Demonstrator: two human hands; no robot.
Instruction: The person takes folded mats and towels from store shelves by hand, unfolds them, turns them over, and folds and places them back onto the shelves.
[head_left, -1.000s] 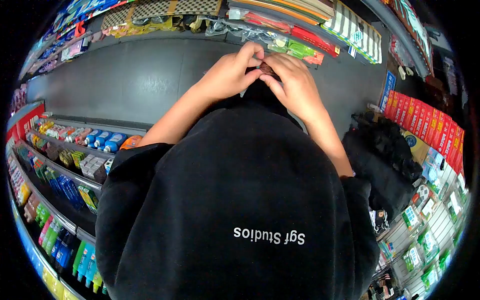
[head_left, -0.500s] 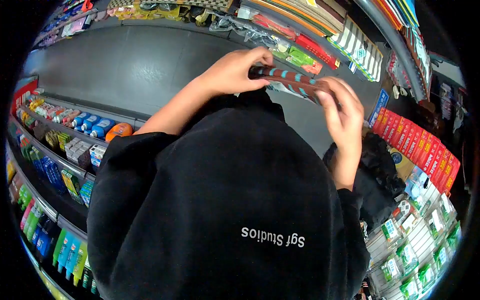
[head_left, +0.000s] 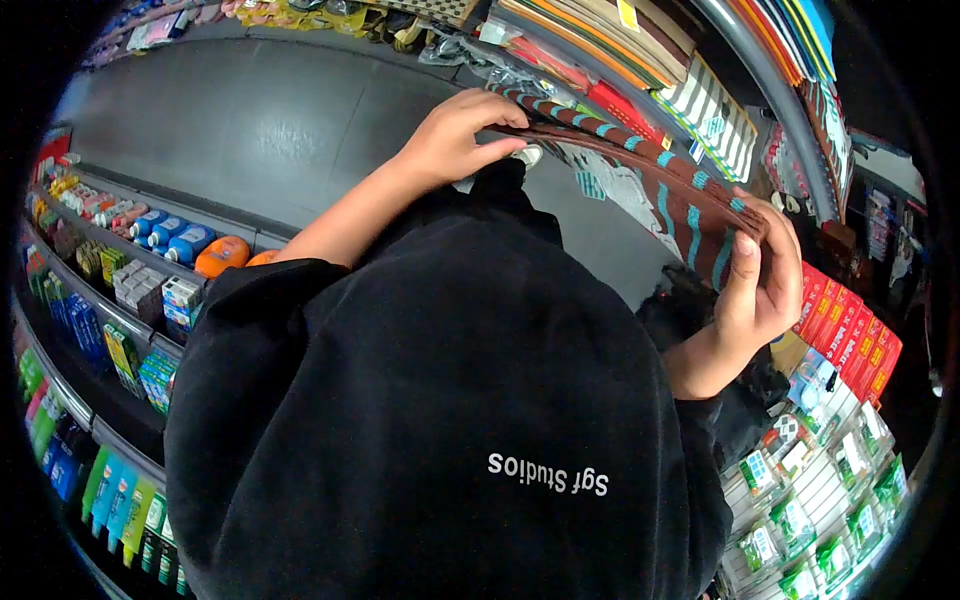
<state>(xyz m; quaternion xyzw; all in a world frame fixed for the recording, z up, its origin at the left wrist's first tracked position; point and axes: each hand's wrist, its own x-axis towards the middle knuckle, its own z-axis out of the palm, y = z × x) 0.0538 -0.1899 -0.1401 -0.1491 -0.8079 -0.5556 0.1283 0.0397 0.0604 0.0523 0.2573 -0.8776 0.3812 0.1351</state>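
A brown mat with turquoise stripes [head_left: 695, 205] is stretched between my two hands, folded over, with one edge towards me. My left hand [head_left: 465, 140] has its end between thumb and fingers, in front of the lower shelf. My right hand [head_left: 760, 290] pinches the other end, with the thumb on the near side and the fingers behind. A pale patch with a turquoise mark shows on the underside of the mat. Part of the mat's far layer is hidden behind the near edge.
Folded mats [head_left: 590, 45] and a white-and-grey striped mat [head_left: 715, 115] lie on the shelf ahead. Blue bottles [head_left: 185, 243] and boxes fill the shelves at left. Red boxes [head_left: 850, 335] and hanging green-and-white packets [head_left: 795, 525] stand at right. Grey floor [head_left: 250, 120] runs between.
My right hand has moved right and down, away from my left hand. The mat between them has been drawn out longer and spread wider, showing more of its stripes.
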